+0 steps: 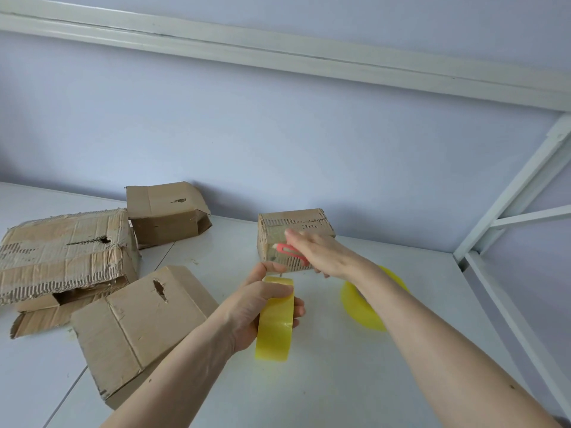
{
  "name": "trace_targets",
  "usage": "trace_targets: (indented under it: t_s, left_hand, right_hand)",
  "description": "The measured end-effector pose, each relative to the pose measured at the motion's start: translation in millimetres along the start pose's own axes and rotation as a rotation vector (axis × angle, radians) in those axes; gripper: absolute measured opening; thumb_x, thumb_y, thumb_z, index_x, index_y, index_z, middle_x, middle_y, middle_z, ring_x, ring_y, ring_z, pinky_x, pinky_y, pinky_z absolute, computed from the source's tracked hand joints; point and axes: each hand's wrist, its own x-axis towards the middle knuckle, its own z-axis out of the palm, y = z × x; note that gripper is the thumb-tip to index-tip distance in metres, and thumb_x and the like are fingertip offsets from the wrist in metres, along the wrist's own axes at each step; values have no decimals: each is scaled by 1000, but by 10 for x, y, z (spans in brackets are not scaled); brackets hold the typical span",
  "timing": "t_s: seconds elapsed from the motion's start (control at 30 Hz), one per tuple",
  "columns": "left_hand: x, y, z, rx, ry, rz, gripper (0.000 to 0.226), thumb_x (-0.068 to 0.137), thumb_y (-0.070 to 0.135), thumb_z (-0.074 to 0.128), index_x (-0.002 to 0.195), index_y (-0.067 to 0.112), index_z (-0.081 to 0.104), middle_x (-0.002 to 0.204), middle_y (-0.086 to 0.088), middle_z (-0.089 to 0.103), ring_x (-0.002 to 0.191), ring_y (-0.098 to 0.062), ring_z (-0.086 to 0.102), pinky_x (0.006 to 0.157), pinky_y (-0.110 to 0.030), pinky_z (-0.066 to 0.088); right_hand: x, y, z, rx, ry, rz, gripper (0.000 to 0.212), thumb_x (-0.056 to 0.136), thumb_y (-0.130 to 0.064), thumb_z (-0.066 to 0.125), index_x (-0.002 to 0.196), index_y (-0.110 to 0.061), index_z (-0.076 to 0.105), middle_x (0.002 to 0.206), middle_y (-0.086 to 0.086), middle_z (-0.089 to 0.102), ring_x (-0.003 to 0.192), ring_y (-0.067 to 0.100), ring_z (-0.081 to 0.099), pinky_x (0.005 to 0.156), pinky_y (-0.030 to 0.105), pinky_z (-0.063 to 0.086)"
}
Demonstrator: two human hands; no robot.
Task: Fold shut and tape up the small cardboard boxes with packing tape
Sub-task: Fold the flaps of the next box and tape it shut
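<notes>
Box [293, 233] behind right grip [321, 254] holding cutter [289, 251]; left grip [256, 307] holds tape roll [275, 319].

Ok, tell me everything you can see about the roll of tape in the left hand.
The roll of tape is a wide ring of glossy, translucent yellow packing tape. It stands on edge, held up off the white table, with its broad outer band facing the camera. The left hand grips it, fingers curled over the top and fingertips showing at its right side. A short stretch seems to run towards the small box, but that is hard to tell.
</notes>
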Motion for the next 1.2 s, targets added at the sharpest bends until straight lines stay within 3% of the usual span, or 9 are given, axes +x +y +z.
trace_targets:
  t_s: [0.13,0.23,0.33,0.47,0.63,0.73,0.83,1.03,1.2]
  left_hand:
    - [-22,-5,21,12,-6,8,34,95,-2,55,124,15,49,85,-28,66,72,-34,66,74,-44,56]
    - [-51,-25,23,32,-10,21,38,96,-2,56,129,14,47,85,-28,66,71,-34,66,72,-42,56]
    - [-86,-53,28,73,3,39,50,93,-3,63,133,17,40,89,-29,70,74,-36,69,72,-42,58]
    - [-129,-68,24,117,29,54,68,88,-1,71,136,19,26,97,-24,75,91,-39,74,86,-45,58]
    - [-158,-76,73,166,26,45,65,86,0,74,135,11,33,98,-15,77,86,-24,76,65,-30,58]
    - [-154,-118,75,184,8,34,64,85,-1,75,134,9,36,99,-14,77,88,-24,76,66,-29,58]
    - [-149,-180,83,240,-15,66,68,87,1,74,138,13,31,101,-11,78,90,-21,75,74,-32,60]
    - [-133,-264,116,297,-61,102,70,91,7,71,140,26,25,107,-7,77,90,-6,73,84,-28,54]
    - [-67,-187,27,295,9,139,77,80,3,81,141,23,38,118,-18,69,111,-26,65,93,-30,50]
  right_hand:
    - [21,23,97,-163,106,-89,58,92,-67,52,76,-12,63,60,-13,44,57,11,40,58,29,30]
    - [25,28,69,-66,148,-100,56,91,-57,64,60,-11,61,50,-8,31,51,13,29,54,30,23]
    - [-49,-72,-8,66,76,-25,39,89,-47,71,57,-26,72,54,2,41,46,13,30,46,25,25]
    - [-103,-99,-76,193,-42,121,30,89,-39,74,66,-21,66,55,2,52,41,12,33,45,24,24]
    - [-163,-155,-51,141,-105,249,36,86,-46,75,79,-13,64,64,6,65,43,13,47,44,19,35]
    - [-185,-163,-58,64,-153,324,44,84,-54,73,92,-10,74,79,6,77,65,14,73,60,25,51]
    - [-209,-161,-81,105,-166,368,47,85,-50,74,103,-7,75,88,8,78,80,19,77,69,27,53]
    - [-269,-126,-178,178,-163,421,35,80,-41,82,94,-10,75,86,8,77,75,19,74,71,29,55]
    - [-325,-183,-315,193,-138,366,24,77,-32,86,79,-12,72,69,2,72,66,16,66,68,31,57]
